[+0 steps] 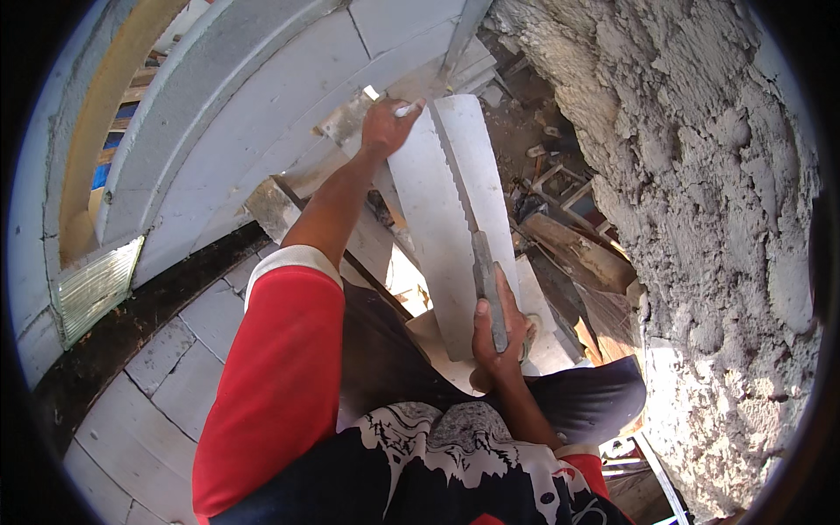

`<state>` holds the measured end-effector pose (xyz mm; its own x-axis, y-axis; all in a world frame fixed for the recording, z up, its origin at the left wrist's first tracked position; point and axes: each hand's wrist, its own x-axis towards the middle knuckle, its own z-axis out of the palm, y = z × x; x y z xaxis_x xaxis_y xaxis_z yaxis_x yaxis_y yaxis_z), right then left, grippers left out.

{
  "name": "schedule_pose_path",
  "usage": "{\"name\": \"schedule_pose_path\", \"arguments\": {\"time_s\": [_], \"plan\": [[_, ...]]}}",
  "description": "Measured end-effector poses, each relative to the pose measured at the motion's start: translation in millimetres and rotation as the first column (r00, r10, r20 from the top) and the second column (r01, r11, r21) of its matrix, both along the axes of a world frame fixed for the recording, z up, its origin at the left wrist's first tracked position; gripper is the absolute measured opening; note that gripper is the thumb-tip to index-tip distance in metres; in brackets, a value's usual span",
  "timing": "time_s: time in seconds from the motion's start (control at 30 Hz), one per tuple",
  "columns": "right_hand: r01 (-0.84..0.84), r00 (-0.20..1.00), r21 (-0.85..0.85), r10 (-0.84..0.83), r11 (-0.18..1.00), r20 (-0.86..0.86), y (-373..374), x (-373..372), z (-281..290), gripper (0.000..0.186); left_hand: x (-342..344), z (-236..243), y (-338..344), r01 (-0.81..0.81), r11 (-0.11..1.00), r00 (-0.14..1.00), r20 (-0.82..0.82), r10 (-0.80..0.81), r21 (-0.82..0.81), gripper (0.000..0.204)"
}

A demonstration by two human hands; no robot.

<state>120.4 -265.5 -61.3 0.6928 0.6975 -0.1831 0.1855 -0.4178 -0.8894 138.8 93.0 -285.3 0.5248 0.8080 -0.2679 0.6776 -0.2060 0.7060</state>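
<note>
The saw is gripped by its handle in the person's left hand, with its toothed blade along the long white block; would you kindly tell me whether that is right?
Not quite: the head view shows the right hand gripping the saw by its handle; its toothed blade does run along the long white block.

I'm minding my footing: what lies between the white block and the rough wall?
Scrap wood and loose debris lie between the white block and the rough wall in the head view.

Rough grey wall [700, 175] filled the right, scrap wood [579, 249] lay jumbled beside it, and there, far left, ribbed glass [98, 284] sat beside a dark beam [171, 297]!
</note>
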Motion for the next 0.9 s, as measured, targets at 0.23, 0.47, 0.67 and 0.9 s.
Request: {"name": "schedule_pose_path", "arguments": {"time_s": [0.23, 0.47, 0.67, 0.9], "plan": [[-0.055, 0.989, -0.032, 0.059, 0.998, 0.135, -17.4, -14.3, -5.8, 0.058, 1.5, -12.6, 6.6, 0.027, 0.986, 0.999, 0.028, -0.032, 0.166, 0.058], [-0.025, 0.999, -0.068, 0.024, 0.997, -0.024, 15.6, -3.2, 13.3, 0.057, -4.0, -5.0, -4.6, 0.015, 1.0, 1.0, 0.018, -0.015, 0.006, 0.064], [-0.01, 0.993, -0.116, -0.004, 0.993, -0.119, 27.9, -1.0, 17.9, 0.057, -3.8, 0.4, -1.2, -0.02, 0.996, 1.0, -0.02, 0.022, 0.085, 0.067], [-0.058, 0.974, -0.058, 0.069, 0.997, 0.215, -1.9, -15.9, 17.2, 0.057, 1.4, -2.7, -0.4, -0.018, 0.998, 1.0, 0.0, 0.018, 0.057, 0.066]]}}
